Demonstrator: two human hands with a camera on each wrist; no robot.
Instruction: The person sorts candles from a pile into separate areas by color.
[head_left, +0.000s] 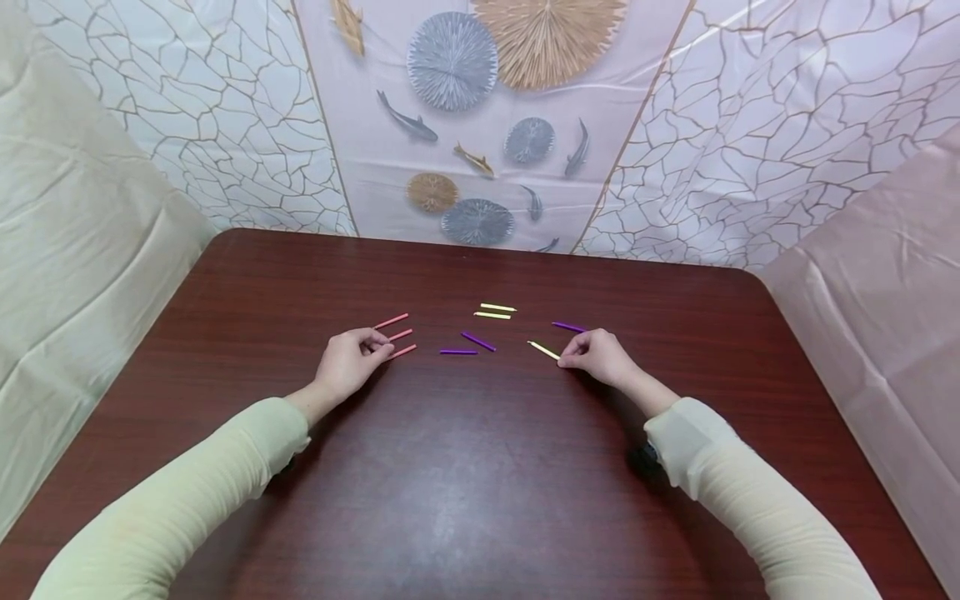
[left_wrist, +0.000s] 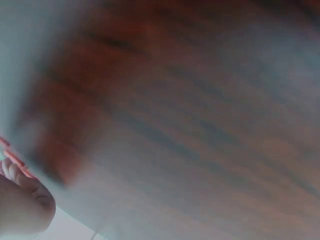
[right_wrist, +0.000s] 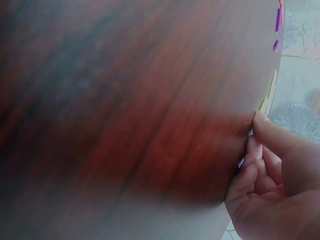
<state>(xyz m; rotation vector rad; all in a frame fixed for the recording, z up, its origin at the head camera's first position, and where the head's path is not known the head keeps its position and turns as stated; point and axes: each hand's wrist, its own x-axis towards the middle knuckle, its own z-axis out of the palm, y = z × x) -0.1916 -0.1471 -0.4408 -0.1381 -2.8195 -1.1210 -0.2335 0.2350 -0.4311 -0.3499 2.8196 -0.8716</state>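
My left hand (head_left: 352, 360) is at the left ends of three salmon-red thin candles, with thumb and forefinger pinching the middle red candle (head_left: 401, 335). One red candle (head_left: 392, 319) lies just above it and another (head_left: 405, 351) just below, partly behind the thumb. At the right, my right hand (head_left: 600, 357) pinches the lower right end of a yellow candle (head_left: 542, 349) low over the table. Beyond its knuckles a purple candle (head_left: 567, 326) lies partly hidden. The left wrist view catches only part of the left hand (left_wrist: 22, 200) at its corner.
Between the hands, two purple candles (head_left: 458, 352) lie on the dark wood table (head_left: 420, 467). Two yellow candles (head_left: 498, 307) lie side by side farther back. A patterned curtain (head_left: 465, 158) hangs behind the table's far edge, and pale cloth (head_left: 885, 275) hangs at the sides.
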